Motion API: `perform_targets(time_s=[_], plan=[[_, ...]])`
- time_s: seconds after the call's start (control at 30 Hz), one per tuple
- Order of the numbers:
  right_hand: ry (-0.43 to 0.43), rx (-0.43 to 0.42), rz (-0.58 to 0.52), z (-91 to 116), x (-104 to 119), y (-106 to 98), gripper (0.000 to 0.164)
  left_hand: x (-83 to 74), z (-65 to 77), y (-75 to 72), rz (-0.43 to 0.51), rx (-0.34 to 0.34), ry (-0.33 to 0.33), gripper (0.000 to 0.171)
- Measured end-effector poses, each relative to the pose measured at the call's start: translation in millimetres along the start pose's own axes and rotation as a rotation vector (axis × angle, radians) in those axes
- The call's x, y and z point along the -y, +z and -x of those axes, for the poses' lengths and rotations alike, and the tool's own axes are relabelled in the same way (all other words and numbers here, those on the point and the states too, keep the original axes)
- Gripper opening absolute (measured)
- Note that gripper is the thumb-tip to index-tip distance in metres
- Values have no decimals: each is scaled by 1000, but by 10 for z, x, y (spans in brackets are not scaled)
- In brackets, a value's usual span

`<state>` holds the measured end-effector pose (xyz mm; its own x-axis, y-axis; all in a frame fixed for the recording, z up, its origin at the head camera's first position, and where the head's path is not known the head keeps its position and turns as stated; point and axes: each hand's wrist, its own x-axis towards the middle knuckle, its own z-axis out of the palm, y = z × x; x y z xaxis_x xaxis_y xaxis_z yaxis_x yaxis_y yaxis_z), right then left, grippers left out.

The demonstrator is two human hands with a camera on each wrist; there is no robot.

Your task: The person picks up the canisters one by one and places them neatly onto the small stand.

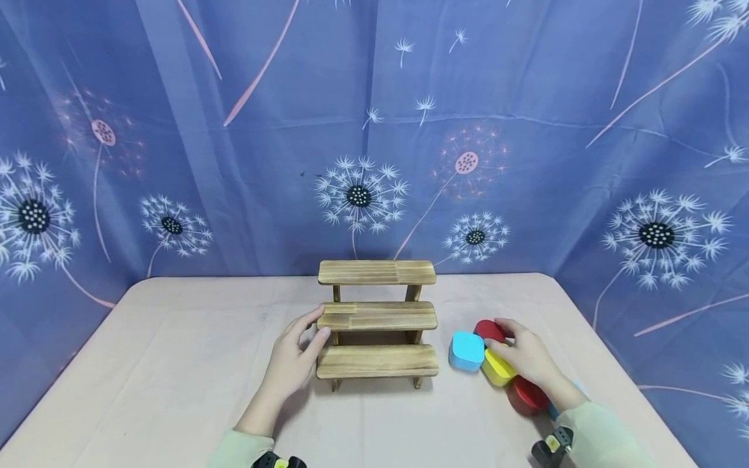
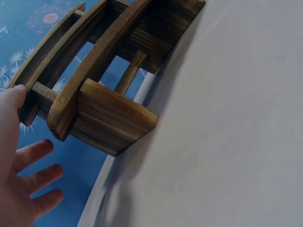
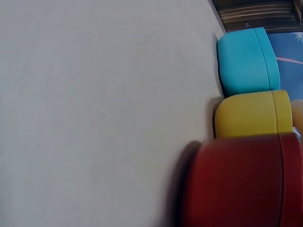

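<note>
A three-tier wooden stand is in the middle of the table. At its left end my left hand holds the middle tier between thumb and index finger; in the left wrist view the thumb lies on the tier's end and the other fingers stay loose. My right hand has its thumb and fingers around the far red tin, partly covering it. Nearest to it are a light-blue rounded-square tin, a yellow tin and a second red tin.
Another blue item shows partly beneath the right forearm. A pale cloth covers the table. Behind and at both sides hangs a blue dandelion-print curtain.
</note>
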<state>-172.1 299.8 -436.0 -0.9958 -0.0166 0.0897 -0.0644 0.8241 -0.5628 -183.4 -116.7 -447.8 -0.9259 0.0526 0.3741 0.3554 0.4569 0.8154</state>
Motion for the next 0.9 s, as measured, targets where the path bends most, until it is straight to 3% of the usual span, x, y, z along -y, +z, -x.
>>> perform_targets(time_s=[0.33, 0.9], plan=[[96, 34, -21, -37, 14, -14, 64, -12, -5, 23, -5, 2, -8, 42], [131, 13, -49, -27, 27, 8, 64, 23, 6, 20, -14, -6, -14, 43]])
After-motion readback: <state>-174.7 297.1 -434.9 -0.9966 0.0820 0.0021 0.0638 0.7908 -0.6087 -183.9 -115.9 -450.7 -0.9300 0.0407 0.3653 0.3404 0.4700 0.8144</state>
